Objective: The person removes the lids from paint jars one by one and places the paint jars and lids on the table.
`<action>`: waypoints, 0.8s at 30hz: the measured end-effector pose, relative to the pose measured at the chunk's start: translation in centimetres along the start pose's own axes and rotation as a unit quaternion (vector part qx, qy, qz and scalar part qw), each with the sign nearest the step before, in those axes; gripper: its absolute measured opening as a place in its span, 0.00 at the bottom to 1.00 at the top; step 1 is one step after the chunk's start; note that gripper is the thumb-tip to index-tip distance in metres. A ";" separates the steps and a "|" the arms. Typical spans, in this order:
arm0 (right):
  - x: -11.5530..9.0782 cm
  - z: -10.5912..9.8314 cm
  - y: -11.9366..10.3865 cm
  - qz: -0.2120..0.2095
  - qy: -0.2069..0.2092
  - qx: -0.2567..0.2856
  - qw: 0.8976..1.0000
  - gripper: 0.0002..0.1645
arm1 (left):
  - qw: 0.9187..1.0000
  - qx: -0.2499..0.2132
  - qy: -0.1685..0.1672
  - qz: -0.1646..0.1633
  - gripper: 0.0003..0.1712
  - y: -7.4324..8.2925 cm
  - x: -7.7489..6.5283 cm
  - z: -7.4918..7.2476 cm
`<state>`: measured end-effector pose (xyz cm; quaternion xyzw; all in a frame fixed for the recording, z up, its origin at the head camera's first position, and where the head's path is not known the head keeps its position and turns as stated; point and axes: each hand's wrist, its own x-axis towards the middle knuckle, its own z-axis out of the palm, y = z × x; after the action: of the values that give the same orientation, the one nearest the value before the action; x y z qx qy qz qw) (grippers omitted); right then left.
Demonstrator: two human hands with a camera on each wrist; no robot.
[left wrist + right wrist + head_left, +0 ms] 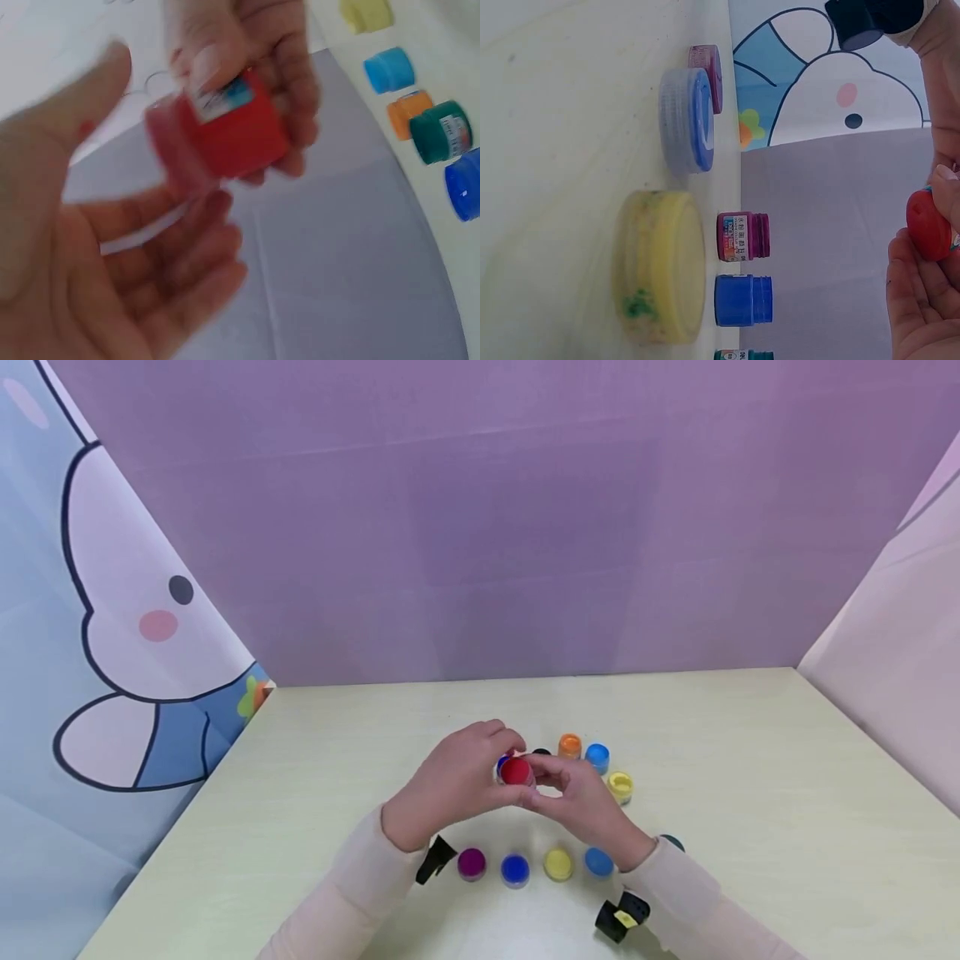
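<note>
A small red paint jar [516, 772] is up between both hands, above the table. My right hand [581, 797] grips it, the thumb lying over the label of the red jar [240, 127] in the left wrist view. My left hand [465, 772] is around the jar's other end. In the left wrist view the left hand [82, 247] has its thumb apart from the jar, and its fingers reach beneath the blurred red end. The right wrist view catches the rounded red end [928, 225] at its right edge.
Behind the hands stand paint jars: orange [570, 746], light blue [597, 758], yellow [620, 787], with others partly hidden. Nearer lie a purple lid [472, 864], blue lid [515, 870], yellow lid [558, 864] and light blue lid [598, 862]. A purple cloth [525, 527] hangs behind.
</note>
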<state>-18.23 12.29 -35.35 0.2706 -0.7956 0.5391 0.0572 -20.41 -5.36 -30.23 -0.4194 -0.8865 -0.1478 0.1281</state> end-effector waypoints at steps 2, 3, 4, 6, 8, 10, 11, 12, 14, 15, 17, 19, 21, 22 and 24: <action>0.0 0.1 0.7 -0.005 -0.001 0.008 1.000 0.23 | 0.998 -0.048 -0.014 0.036 0.30 -0.5 -0.1 -0.3; 0.0 0.0 0.8 -0.006 -0.002 0.011 1.000 0.23 | 0.996 -0.074 -0.025 0.052 0.30 -0.6 -0.1 -0.6; 0.0 0.0 0.8 -0.008 -0.003 0.016 1.000 0.24 | 0.992 -0.097 -0.036 0.068 0.29 -0.7 -0.2 -0.8; 0.1 0.0 0.8 -0.008 -0.005 0.022 1.000 0.24 | 0.985 -0.133 -0.053 0.100 0.23 -1.0 -0.3 -1.2; 0.0 -0.1 -0.1 -0.001 -0.007 0.026 1.000 0.22 | 0.981 -0.141 -0.059 0.122 0.21 -1.0 -0.3 -1.4; 0.1 -0.1 -0.2 0.000 -0.008 0.031 0.999 0.21 | 0.980 -0.134 -0.058 0.135 0.24 -1.0 -0.3 -1.4; 0.1 0.0 -0.2 0.001 -0.009 0.032 0.999 0.20 | 0.980 -0.129 -0.054 0.142 0.25 -1.1 -0.3 -1.3; 0.1 0.0 -0.2 0.001 -0.010 0.031 0.999 0.20 | 0.980 -0.124 -0.051 0.147 0.26 -1.1 -0.2 -1.2; 0.1 0.0 -0.3 0.001 -0.011 0.026 1.000 0.20 | 0.981 -0.116 -0.045 0.151 0.27 -1.2 -0.2 -1.1; 0.1 0.0 -0.3 0.002 -0.012 0.024 1.000 0.20 | 0.981 -0.112 -0.042 0.152 0.26 -1.2 -0.2 -1.1; 0.0 0.0 -0.4 0.004 -0.013 0.019 1.000 0.20 | 0.982 -0.107 -0.038 0.150 0.25 -1.1 -0.2 -1.1; 0.1 0.0 -0.5 0.005 -0.014 0.015 1.000 0.21 | 0.983 -0.103 -0.037 0.146 0.24 -1.1 -0.2 -1.1; 0.0 0.0 -0.5 0.007 -0.014 0.011 1.000 0.21 | 0.985 -0.100 -0.040 0.134 0.22 -1.1 -0.2 -1.1; 0.0 0.0 -0.5 0.007 -0.014 0.010 1.000 0.22 | 0.986 -0.101 -0.042 0.126 0.21 -1.1 -0.3 -1.1; 0.0 0.0 -0.5 0.004 -0.014 0.009 1.000 0.23 | 0.988 -0.099 -0.047 0.105 0.18 -1.1 -0.3 -1.0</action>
<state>-17.97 12.14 -34.90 0.2755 -0.7927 0.5422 0.0411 -20.97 -6.60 -29.58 -0.5272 -0.8237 -0.2003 0.0587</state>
